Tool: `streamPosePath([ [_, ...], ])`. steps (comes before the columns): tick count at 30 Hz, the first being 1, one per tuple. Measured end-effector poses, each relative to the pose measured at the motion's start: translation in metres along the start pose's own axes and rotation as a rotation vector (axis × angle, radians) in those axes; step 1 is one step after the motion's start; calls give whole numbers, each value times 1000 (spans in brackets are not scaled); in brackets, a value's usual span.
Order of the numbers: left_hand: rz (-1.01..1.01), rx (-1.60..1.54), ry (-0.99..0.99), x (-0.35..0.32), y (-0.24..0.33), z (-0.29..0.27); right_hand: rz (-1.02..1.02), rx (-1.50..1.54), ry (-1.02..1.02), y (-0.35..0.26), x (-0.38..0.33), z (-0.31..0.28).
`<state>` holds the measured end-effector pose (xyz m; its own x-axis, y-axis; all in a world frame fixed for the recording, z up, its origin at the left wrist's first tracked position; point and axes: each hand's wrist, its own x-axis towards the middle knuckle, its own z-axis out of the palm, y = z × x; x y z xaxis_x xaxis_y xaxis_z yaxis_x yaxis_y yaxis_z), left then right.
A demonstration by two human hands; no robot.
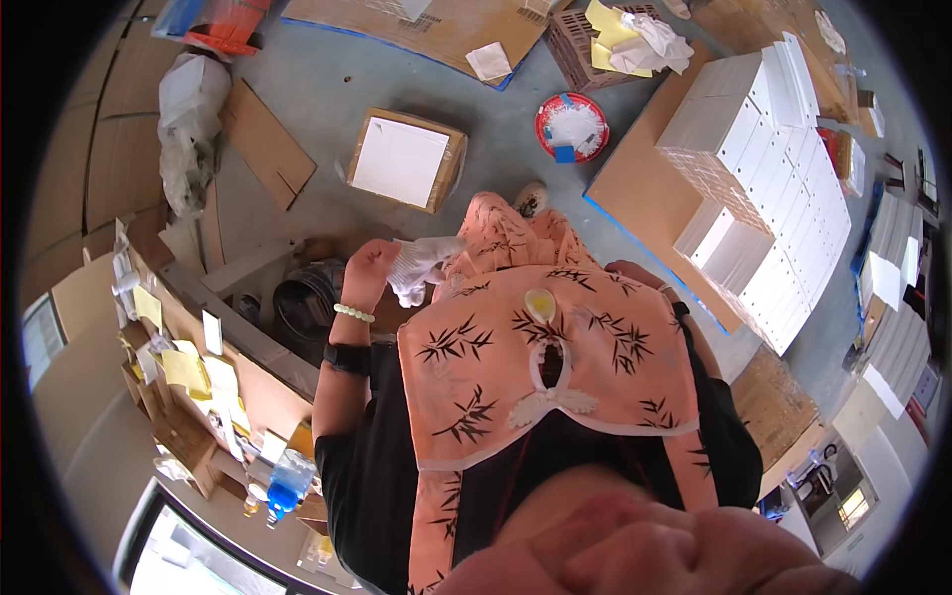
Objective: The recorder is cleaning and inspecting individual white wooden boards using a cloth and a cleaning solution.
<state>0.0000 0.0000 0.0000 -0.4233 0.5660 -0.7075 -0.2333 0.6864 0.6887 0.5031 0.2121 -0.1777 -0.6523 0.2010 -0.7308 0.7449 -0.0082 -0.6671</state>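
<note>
At my left side, my left hand (370, 270), with a beaded bracelet at the wrist, is closed on a white knitted glove (418, 268). The glove hangs limp beside the pink apron (555, 352), which has dark bamboo-leaf prints. On the other side, my right hand (635, 270) is low against the apron's edge. The apron hides most of that hand, and its fingers do not show clearly.
Ahead on the floor stand a cardboard box (451, 164) with a white top and a red round tub (596, 149) of white bits. White boxes (783, 198) are stacked on cardboard at the right. A cluttered workbench (263, 392) is close on the left.
</note>
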Motion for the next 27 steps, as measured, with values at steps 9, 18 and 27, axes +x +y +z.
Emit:
streamPosePath([
  [9,218,832,60,131,92,41,119,136,111,-21,26,-82],
  [18,120,1286,-410,304,202,43,298,311,162,-105,79,-103],
  [27,47,1308,-743,577,377,2,604,647,200,-298,202,-97],
])
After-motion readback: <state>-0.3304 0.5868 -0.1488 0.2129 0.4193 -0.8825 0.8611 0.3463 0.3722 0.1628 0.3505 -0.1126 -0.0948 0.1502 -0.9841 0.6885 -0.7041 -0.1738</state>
